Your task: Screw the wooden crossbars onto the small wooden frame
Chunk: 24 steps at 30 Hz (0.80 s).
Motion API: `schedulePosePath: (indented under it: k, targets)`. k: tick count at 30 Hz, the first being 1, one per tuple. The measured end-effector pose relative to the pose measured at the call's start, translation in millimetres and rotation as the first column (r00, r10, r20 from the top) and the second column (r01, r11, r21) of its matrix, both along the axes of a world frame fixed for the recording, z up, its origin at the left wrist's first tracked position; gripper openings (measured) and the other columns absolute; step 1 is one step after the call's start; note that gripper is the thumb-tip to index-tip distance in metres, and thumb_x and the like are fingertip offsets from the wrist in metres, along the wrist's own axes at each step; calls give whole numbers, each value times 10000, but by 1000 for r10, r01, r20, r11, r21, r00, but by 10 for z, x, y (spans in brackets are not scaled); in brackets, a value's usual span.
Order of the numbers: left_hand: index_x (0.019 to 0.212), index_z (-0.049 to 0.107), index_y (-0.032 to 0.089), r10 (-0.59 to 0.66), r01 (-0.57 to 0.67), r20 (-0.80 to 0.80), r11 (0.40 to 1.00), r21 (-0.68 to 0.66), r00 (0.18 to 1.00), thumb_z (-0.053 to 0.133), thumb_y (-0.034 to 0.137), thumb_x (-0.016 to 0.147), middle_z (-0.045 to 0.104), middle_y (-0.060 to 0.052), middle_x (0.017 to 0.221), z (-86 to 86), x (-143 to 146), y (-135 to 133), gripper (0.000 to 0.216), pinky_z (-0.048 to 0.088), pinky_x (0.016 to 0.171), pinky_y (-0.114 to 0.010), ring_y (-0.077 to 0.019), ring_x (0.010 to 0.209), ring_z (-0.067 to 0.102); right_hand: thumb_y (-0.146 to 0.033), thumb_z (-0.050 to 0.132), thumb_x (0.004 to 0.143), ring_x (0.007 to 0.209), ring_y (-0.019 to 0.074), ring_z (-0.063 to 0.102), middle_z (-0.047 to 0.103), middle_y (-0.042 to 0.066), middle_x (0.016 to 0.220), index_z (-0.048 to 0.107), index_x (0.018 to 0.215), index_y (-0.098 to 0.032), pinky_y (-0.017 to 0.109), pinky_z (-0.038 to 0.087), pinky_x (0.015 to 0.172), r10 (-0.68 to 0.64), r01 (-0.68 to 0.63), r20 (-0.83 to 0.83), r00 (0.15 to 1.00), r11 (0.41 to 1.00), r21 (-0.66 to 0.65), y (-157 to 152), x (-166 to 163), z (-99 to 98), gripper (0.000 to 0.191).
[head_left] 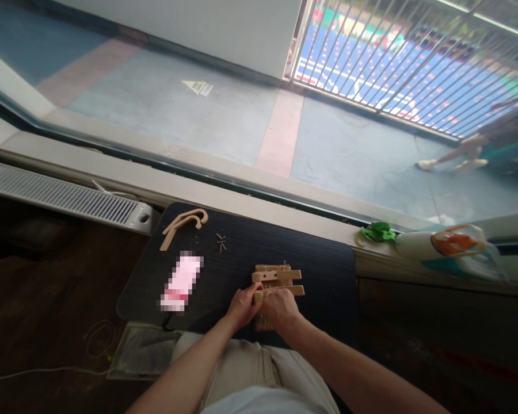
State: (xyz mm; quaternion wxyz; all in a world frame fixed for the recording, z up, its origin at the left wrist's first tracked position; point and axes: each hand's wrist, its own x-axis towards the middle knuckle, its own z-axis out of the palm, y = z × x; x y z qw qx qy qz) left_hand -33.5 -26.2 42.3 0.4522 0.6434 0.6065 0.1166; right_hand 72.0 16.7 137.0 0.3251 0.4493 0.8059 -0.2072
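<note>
Two short light wooden bars lie side by side across a rough brown board [262, 268] on the dark table. Small dark holes show in the far wooden bar [285, 275]. My left hand [243, 306] is closed at the left end of the near wooden bar [296, 290], its thumb and fingers against the wood. Curled into a fist, my right hand [281, 307] presses over the middle of that same bar. Its fingertips are hidden, and I cannot see what they hold.
On the dark table [319, 264] lie hook-shaped wooden pieces [183, 221], several small screws or nails [221, 242] and a blurred pink rectangle [182, 282]. A window sill [250, 207] borders the far edge, with a green item [380, 232] on it. A radiator [69, 192] stands left.
</note>
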Motion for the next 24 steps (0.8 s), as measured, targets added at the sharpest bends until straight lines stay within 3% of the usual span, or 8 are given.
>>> schedulePosePath:
  k: [4, 7, 16, 21, 24]
  targets:
    - [964, 500, 268, 4, -4, -5, 1000, 5, 1000, 475, 259, 776, 658, 42, 890, -25, 8, -1, 189, 371, 716, -220, -138, 804, 615, -217, 463, 769, 772, 204, 630, 675, 122, 826, 664, 799, -159, 264, 452, 634, -314, 314, 0, 949, 949, 40, 52, 135, -63, 211]
    - [963, 497, 266, 10, -10, -7, 1000, 0, 1000, 468, 266, 782, 657, 43, 875, -28, 9, -1, 184, 371, 705, -217, -136, 798, 615, -271, 464, 758, 773, 217, 630, 671, 134, 839, 656, 785, -157, 281, 454, 641, -405, 405, -10, 914, 913, 44, 54, 192, -85, 225]
    - [975, 486, 264, 24, -24, 35, 1000, -11, 999, 490, 250, 759, 644, 37, 950, 19, -5, -9, 216, 379, 718, -206, -133, 851, 602, -133, 476, 739, 793, 219, 630, 667, 113, 854, 593, 950, -141, 282, 466, 640, -153, 153, -16, 988, 988, 28, 34, 87, 180, 242]
    - [971, 487, 265, 4, -5, 38, 1000, 7, 999, 485, 212, 746, 650, 38, 911, -5, -4, -10, 231, 376, 700, -207, -132, 816, 609, -46, 406, 781, 807, 208, 617, 658, 131, 874, 622, 916, -103, 286, 467, 629, 130, -127, -71, 989, 991, 49, 7, 38, 50, 261]
    - [977, 492, 261, 12, -12, 28, 1000, 1, 1000, 482, 199, 743, 649, 33, 929, -20, -1, -13, 242, 376, 703, -210, -135, 819, 609, -54, 424, 774, 791, 209, 618, 658, 134, 885, 626, 901, -102, 295, 464, 634, 168, -164, -84, 982, 985, 54, -19, 37, -25, 244]
